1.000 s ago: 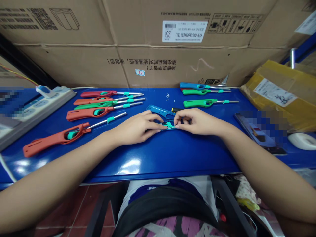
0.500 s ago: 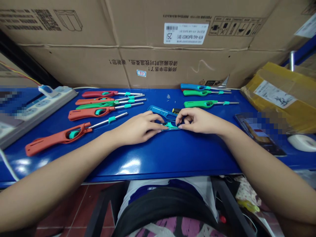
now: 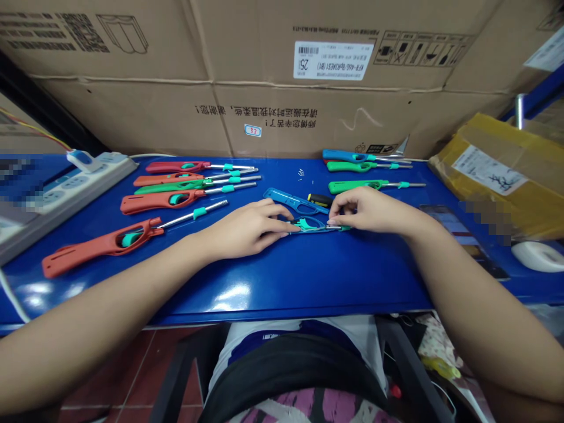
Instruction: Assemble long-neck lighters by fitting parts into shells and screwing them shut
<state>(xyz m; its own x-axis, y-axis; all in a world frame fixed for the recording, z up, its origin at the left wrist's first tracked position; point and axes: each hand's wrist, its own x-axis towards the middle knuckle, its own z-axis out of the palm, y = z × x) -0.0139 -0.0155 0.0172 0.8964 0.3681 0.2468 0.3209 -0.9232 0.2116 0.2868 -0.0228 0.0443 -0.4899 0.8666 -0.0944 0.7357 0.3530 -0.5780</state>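
An opened blue lighter half with teal parts inside (image 3: 307,224) lies on the blue table between my hands. My left hand (image 3: 253,228) is closed on its left end, thumb and fingers pressing the handle. At its right end my right hand (image 3: 368,211) pinches the lighter's metal tube (image 3: 333,227), with a teal piece just beyond the fingertips. The other blue casing half (image 3: 291,200) rests right behind, apart from both hands. Next to it lies a black and yellow tool (image 3: 319,200), partly hidden by my right hand.
Several red, orange and green lighters (image 3: 163,201) lie at the left, blue and green ones (image 3: 356,186) at the back right. A power strip (image 3: 66,194) edges the left side. A phone (image 3: 462,235), a white rounded object (image 3: 538,256) and a taped box (image 3: 502,176) stand right; cardboard walls the back.
My right hand has moved a little to the right along the lighter, and the metal tube and teal piece now show by its fingertips. My left hand stays in place.
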